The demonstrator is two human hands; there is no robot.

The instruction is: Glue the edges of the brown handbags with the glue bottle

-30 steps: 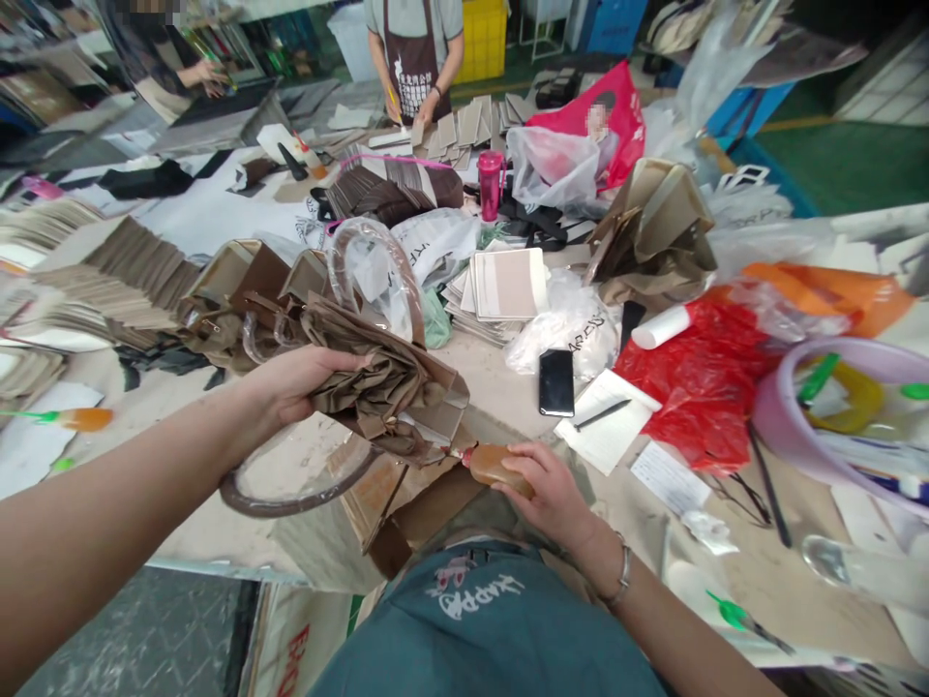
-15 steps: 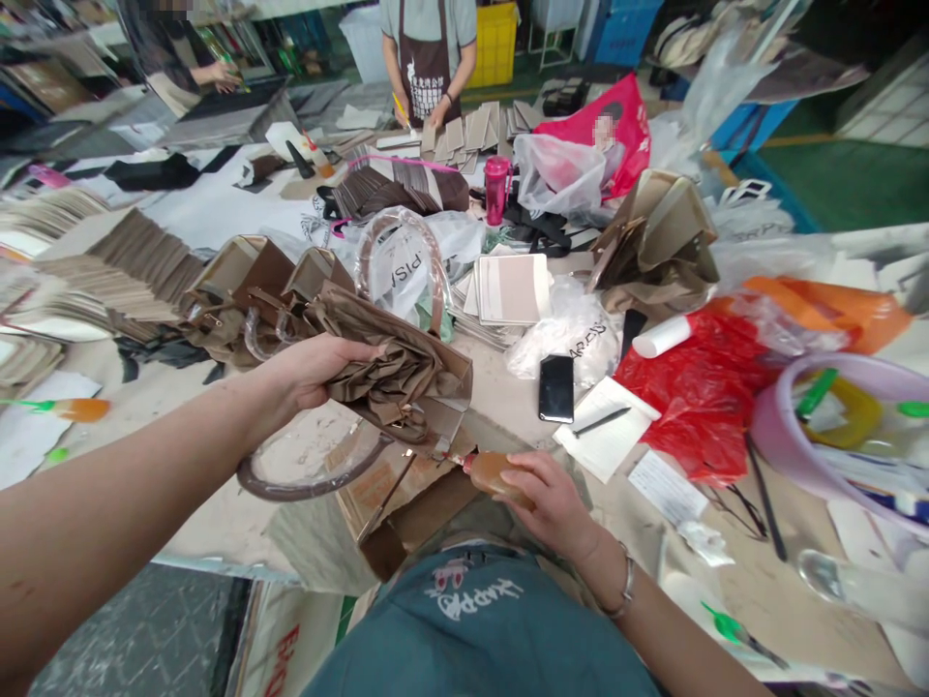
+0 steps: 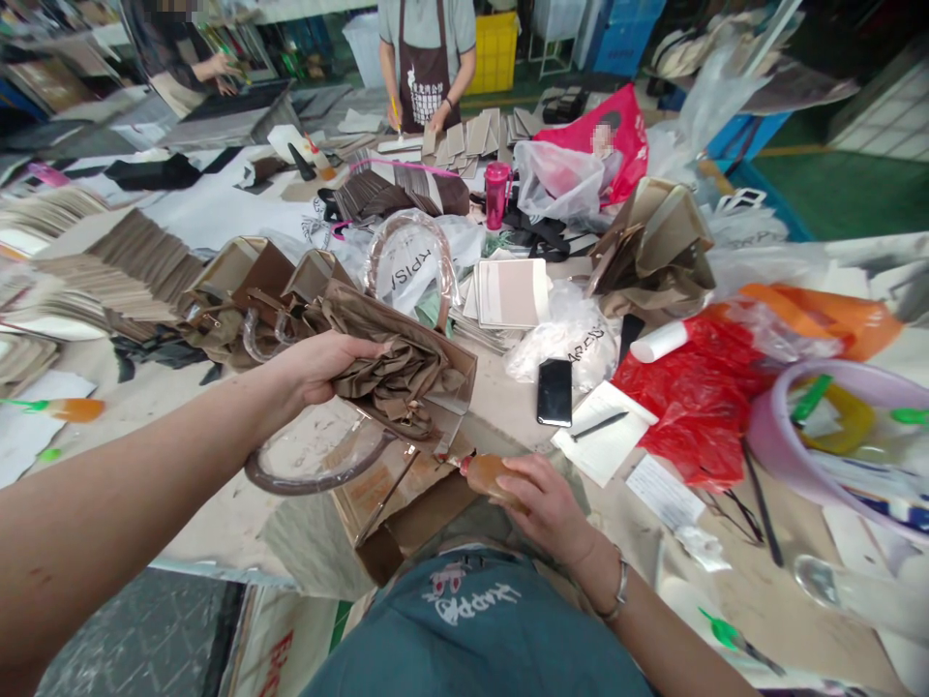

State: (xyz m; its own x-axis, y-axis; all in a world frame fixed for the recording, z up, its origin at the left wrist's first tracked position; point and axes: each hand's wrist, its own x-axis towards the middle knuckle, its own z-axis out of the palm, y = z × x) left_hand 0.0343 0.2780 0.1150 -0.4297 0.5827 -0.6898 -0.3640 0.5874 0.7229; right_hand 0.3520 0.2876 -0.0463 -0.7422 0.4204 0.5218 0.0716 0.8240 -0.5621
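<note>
My left hand (image 3: 330, 365) grips a brown handbag (image 3: 406, 373) by its bunched fabric, with the bag tilted over the table. One plastic-wrapped handle (image 3: 319, 476) of the bag hangs toward me, and the other (image 3: 413, 227) rises on the far side. My right hand (image 3: 544, 499) is wrapped round an amber squeeze bottle of what looks like glue (image 3: 497, 481). The bottle's red-capped tip points left, close to the bag's near lower corner; whether it touches cannot be made out. Below the bag lies a cardboard box (image 3: 428, 518).
Right of my hands lie a phone (image 3: 554, 392), a notepad with a pen (image 3: 602, 431), a red plastic bag (image 3: 697, 397) and a lilac basin (image 3: 769, 416). More brown bags (image 3: 239, 281) and stacked panels (image 3: 123, 261) stand left. Across the table a person in an apron (image 3: 425, 68) works.
Both hands keep their holds on the bag and the bottle. The view has shifted slightly, and the bag and bottle have moved very little relative to each other.
</note>
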